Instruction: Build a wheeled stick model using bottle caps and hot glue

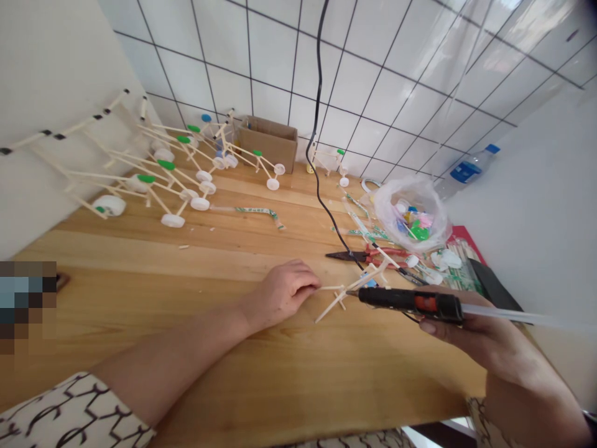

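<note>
My right hand (471, 323) grips a black hot glue gun (410, 303), with a clear glue stick (508, 314) sticking out of its back end. The gun's nozzle points left, at or very near a joint of a small frame of thin wooden sticks (364, 280). My left hand (286, 287) rests on the table with its fingers closed around the end of a thin wooden stick (330, 287) that reaches the same joint. The fingertips on that stick are partly hidden.
Several finished-looking stick tricycles with white wheels (172, 220) stand at the left, near a cardboard box (270, 142). Red-handled pliers (354, 256), a plastic bag of coloured bits (382, 211) and a bottle (469, 171) lie right. A black cord (319, 93) hangs across the middle.
</note>
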A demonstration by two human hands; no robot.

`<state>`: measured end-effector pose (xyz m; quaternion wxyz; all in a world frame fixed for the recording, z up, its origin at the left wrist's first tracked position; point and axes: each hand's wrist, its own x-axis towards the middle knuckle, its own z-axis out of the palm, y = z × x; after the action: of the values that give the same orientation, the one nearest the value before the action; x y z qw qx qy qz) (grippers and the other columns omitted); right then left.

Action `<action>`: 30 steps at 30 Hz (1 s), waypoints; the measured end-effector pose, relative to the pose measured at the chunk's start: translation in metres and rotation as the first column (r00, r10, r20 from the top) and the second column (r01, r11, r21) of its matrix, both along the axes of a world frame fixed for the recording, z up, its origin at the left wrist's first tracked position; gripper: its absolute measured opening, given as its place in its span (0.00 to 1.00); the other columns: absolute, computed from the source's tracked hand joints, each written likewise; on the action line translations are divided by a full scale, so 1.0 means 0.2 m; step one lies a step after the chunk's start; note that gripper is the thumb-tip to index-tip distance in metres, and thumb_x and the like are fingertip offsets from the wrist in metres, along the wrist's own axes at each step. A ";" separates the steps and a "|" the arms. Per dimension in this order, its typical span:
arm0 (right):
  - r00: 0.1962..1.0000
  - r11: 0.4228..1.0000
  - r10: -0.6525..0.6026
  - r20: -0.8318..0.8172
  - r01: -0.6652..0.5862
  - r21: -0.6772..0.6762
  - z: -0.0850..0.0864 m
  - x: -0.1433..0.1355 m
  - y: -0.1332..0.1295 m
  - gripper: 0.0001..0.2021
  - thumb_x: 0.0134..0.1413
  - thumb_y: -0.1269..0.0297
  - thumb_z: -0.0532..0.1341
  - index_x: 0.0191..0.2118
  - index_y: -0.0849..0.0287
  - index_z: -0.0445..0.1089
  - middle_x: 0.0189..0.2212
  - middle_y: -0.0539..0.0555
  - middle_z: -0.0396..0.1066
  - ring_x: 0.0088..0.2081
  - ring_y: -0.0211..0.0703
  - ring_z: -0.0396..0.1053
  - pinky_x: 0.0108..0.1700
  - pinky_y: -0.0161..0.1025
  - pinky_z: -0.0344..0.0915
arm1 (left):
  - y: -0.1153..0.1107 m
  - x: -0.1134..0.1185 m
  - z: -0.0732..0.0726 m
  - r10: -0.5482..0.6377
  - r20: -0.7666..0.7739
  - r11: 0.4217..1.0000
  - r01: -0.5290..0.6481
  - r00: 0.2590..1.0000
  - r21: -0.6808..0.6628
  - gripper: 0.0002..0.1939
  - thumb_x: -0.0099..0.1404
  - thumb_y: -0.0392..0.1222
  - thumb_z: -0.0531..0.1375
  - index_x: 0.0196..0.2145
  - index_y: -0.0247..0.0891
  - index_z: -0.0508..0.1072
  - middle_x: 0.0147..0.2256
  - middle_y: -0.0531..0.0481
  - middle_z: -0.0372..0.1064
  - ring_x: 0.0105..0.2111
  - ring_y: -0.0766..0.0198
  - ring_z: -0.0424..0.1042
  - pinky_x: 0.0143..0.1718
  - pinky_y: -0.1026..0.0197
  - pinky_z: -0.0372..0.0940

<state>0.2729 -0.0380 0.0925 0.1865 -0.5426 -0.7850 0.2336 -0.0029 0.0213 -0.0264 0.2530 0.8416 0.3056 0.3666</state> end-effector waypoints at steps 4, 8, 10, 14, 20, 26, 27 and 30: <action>0.999 1.000 0.031 0.016 -0.031 0.004 0.00 0.01 0.00 0.05 0.45 0.61 0.63 0.28 0.54 0.71 0.24 0.48 0.70 0.25 0.40 0.66 0.26 0.33 0.66 | 0.00 0.00 0.00 -0.003 -0.006 1.000 0.003 1.000 0.000 0.07 0.62 0.34 0.56 0.31 0.35 0.74 0.29 0.46 0.73 0.32 0.63 0.69 0.35 0.60 0.65; 0.998 0.998 0.061 0.017 -0.061 -0.026 -0.02 0.02 0.00 0.05 0.46 0.62 0.62 0.32 0.52 0.71 0.25 0.47 0.70 0.26 0.39 0.66 0.26 0.31 0.65 | 0.00 0.00 0.00 -0.003 0.000 1.000 0.003 1.000 0.006 0.07 0.62 0.33 0.56 0.30 0.34 0.74 0.29 0.46 0.73 0.31 0.63 0.69 0.34 0.61 0.65; 0.998 0.997 0.069 0.010 -0.069 -0.029 -0.02 0.02 0.00 0.04 0.47 0.63 0.62 0.31 0.53 0.71 0.25 0.47 0.70 0.26 0.38 0.66 0.26 0.31 0.66 | 0.00 0.00 0.00 -0.003 0.006 1.000 0.002 1.000 0.009 0.07 0.62 0.33 0.56 0.30 0.34 0.74 0.29 0.46 0.73 0.31 0.63 0.69 0.34 0.61 0.65; 0.998 0.998 0.057 -0.007 -0.057 -0.002 -0.03 0.00 0.00 0.02 0.45 0.63 0.62 0.27 0.54 0.71 0.23 0.47 0.69 0.25 0.39 0.66 0.25 0.32 0.65 | 0.00 0.00 -0.01 -0.002 0.010 1.000 0.002 1.000 0.010 0.07 0.62 0.34 0.56 0.30 0.35 0.74 0.29 0.46 0.73 0.31 0.63 0.69 0.35 0.61 0.65; 1.000 0.999 0.024 0.017 -0.023 -0.034 -0.01 0.02 -0.01 0.06 0.45 0.59 0.62 0.28 0.55 0.71 0.23 0.49 0.70 0.24 0.41 0.66 0.25 0.34 0.66 | 0.00 0.00 0.00 -0.008 -0.002 1.000 0.008 1.000 0.005 0.08 0.62 0.33 0.55 0.31 0.35 0.74 0.29 0.46 0.73 0.31 0.63 0.69 0.35 0.61 0.65; 1.000 0.999 0.020 0.020 -0.020 -0.031 -0.02 0.04 -0.01 0.04 0.45 0.61 0.63 0.30 0.54 0.71 0.25 0.48 0.70 0.27 0.39 0.66 0.27 0.32 0.66 | 0.00 0.00 -0.01 -0.006 0.008 1.000 0.006 1.000 0.003 0.07 0.61 0.33 0.56 0.30 0.34 0.74 0.29 0.46 0.73 0.31 0.63 0.69 0.35 0.61 0.65; 0.999 0.999 0.035 0.015 -0.035 -0.032 -0.02 0.04 -0.01 0.04 0.46 0.62 0.63 0.30 0.54 0.71 0.25 0.48 0.70 0.26 0.39 0.66 0.27 0.31 0.65 | 0.00 0.00 -0.01 -0.005 0.010 1.000 0.005 1.000 0.003 0.07 0.61 0.33 0.56 0.30 0.34 0.74 0.29 0.46 0.73 0.31 0.63 0.69 0.35 0.61 0.65; 0.998 0.998 0.056 -0.003 -0.056 -0.037 -0.02 0.02 0.00 0.04 0.47 0.62 0.62 0.31 0.54 0.71 0.26 0.47 0.71 0.26 0.38 0.67 0.27 0.30 0.65 | 0.00 0.00 -0.01 -0.006 0.007 1.000 0.006 1.000 -0.003 0.07 0.62 0.33 0.56 0.30 0.35 0.75 0.29 0.46 0.73 0.32 0.63 0.69 0.35 0.61 0.65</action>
<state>0.2760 -0.0388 0.0875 0.1706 -0.5235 -0.7952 0.2540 -0.0023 0.0218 -0.0280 0.2564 0.8407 0.3029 0.3684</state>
